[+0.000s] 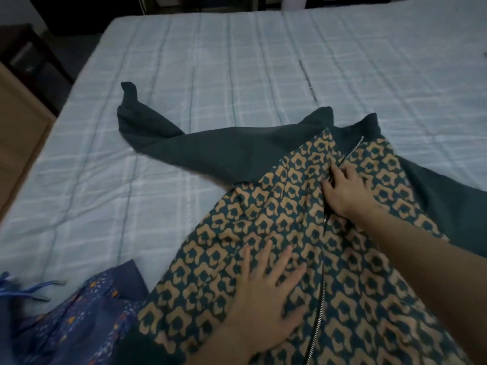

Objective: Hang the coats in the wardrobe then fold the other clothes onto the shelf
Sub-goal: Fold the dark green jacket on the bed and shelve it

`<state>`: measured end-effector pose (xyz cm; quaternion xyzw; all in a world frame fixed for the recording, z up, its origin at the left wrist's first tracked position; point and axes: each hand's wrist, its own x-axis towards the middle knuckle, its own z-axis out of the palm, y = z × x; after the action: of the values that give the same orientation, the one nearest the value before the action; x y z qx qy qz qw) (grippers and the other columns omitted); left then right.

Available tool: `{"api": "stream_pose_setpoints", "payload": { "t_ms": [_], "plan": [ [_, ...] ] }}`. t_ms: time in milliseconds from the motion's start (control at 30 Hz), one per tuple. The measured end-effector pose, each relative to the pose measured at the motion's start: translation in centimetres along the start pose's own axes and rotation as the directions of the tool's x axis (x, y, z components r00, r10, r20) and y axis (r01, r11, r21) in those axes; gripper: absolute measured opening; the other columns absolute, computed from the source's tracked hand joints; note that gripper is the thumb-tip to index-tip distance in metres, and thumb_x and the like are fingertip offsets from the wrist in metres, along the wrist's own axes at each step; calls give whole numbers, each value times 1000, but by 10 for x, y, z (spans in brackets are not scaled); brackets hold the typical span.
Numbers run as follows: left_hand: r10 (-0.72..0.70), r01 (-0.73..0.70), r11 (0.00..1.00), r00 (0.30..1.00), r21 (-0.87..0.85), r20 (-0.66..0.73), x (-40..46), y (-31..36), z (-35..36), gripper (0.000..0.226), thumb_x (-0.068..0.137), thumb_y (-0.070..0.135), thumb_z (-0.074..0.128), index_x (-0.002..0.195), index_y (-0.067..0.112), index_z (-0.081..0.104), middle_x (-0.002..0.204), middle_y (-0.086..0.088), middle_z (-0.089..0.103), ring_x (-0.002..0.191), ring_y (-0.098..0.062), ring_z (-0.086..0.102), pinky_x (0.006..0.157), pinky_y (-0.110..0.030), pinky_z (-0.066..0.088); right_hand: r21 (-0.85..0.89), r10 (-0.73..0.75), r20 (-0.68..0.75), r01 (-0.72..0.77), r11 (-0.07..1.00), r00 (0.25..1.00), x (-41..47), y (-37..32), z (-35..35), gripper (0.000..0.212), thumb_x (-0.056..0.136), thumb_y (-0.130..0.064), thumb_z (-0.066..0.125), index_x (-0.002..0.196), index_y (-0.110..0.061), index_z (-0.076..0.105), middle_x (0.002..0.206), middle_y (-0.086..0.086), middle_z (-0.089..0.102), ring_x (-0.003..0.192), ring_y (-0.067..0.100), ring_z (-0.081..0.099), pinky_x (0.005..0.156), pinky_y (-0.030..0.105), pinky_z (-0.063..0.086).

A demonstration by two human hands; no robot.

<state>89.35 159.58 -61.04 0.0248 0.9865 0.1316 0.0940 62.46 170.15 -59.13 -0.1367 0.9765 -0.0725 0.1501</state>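
A wide bed [237,61] with a pale blue checked cover fills the room ahead of both hands. Spread across its near side, directly under the hands, lies a zip-front jacket [263,206], dark teal with a tan repeating print on the body. One plain teal sleeve [163,138] stretches away beyond and to the left of the left hand. A second garment, a blue speckled piece with drawstrings [79,320], is bunched just left of the left hand, touching the jacket's hem.

The left hand [266,293] lies flat on the printed front, fingers spread and straight, pressing rather than gripping. The right hand [345,191] rests further up, at the metal zip [322,285], fingers fairly straight with the tips on the zip line; it seems to hold nothing, though a slight pinch there cannot be ruled out.

This looks like smoothing the jacket flat. The next move probably calls for bringing the outstretched sleeve in across the body, or lifting the jacket for hanging.
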Motion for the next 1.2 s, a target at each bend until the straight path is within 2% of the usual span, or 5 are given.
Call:
{"api": "stream_pose_setpoints", "payload": {
  "t_ms": [300,567,733,900,1200],
  "plan": [
    [-303,77,795,910,-602,-284,32,-42,-54,30,99,46,30,121,41,50,124,20,52,117,1,47,102,-23,37,-95,-44,-243,22,995,969,37,-12,-13,65,96,-41,33,153,-16,13,161,13,-5,148,31,-3,116,61,2],
    [-956,430,280,48,-858,-288,90,-295,-138,49,94,28,58,133,3,43,137,-19,41,124,-32,45,104,-36,33,-36,-129,-280,123,992,951,35,-17,34,62,95,-60,17,151,-34,17,161,-2,15,148,19,10,120,51,2],
    [-913,164,-288,250,-944,322,119,-353,-175,65,81,37,74,133,10,45,116,-7,62,88,-23,64,57,-29,57,-63,-127,-277,114,991,952,36,-17,29,65,93,-63,12,152,-35,16,161,-3,17,148,17,9,120,48,4],
    [-863,386,-179,380,-905,333,147,-350,-226,19,96,12,42,106,2,56,75,-10,57,59,-22,55,50,-31,50,-72,-112,-267,97,993,957,32,-17,30,65,92,-61,16,152,-35,18,160,-5,17,148,16,10,120,47,6],
    [-992,48,7,130,-999,-1,165,-349,-290,52,87,37,57,132,13,46,130,-10,52,105,-27,60,84,-36,57,-48,-116,-271,107,993,955,31,-17,30,66,91,-61,15,152,-35,18,160,-5,18,148,15,10,120,47,4]
  ]
}}
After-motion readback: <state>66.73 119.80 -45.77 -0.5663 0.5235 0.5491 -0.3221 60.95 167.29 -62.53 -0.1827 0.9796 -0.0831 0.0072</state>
